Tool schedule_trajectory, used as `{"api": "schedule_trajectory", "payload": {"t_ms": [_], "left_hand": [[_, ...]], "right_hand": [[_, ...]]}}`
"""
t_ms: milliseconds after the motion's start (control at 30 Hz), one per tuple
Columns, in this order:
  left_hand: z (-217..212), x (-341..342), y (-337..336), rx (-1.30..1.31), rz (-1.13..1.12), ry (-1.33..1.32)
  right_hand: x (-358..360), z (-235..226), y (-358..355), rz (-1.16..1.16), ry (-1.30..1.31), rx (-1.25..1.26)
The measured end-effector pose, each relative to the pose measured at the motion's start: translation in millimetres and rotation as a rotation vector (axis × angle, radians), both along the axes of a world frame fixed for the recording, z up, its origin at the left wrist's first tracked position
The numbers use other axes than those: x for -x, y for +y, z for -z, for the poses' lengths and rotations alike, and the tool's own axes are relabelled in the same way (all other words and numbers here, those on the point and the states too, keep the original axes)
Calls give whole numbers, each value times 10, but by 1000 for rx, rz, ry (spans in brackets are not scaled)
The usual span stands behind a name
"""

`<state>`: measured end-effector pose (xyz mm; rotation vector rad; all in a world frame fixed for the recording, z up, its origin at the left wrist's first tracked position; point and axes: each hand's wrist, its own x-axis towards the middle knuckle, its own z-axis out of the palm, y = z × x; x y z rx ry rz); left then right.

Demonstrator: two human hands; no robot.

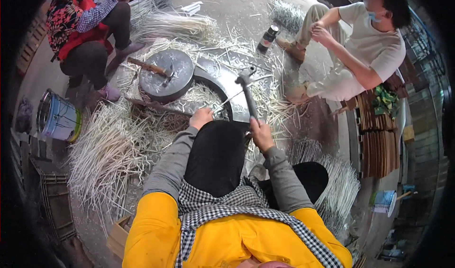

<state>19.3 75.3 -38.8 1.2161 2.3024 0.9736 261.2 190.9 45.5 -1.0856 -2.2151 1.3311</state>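
My right hand grips the dark handle of a hammer, whose head is over a grey metal plate. A thin pale rod runs from my left hand toward the hammer head. My left fingers are closed round its near end. Whether the hammer touches the rod I cannot tell. Left of the plate stands a round metal block. A second hammer with a wooden handle lies on the block. Loose pale rods fill the curved gap between block and plate.
A large heap of pale rods spreads at the left, another bundle at the right. Two people sit across from me, at far left and far right. A dark bottle stands by the right person's foot. A bucket stands at the left.
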Motion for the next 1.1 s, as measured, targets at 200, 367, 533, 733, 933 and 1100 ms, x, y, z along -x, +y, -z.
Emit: {"api": "schedule_trajectory", "payload": {"t_ms": [200,367,533,733,933,1100], "left_hand": [[-28,-18,-17,12,6,-6],[7,-43,78,78,42,-47],[22,-34,-102,94,28,-78],[-198,-152,148,114,86,-86],[-124,-76,-127,128,2,-85],[-211,-66,218,105,46,11]], "right_hand": [[79,-421,-226,133,309,-261],[-172,98,47,-9,-182,-190],[41,-485,-270,95,163,-154],[-306,503,134,7,-215,-220],[58,-231,-260,70,111,-113],[-218,500,91,33,-65,-212]]}}
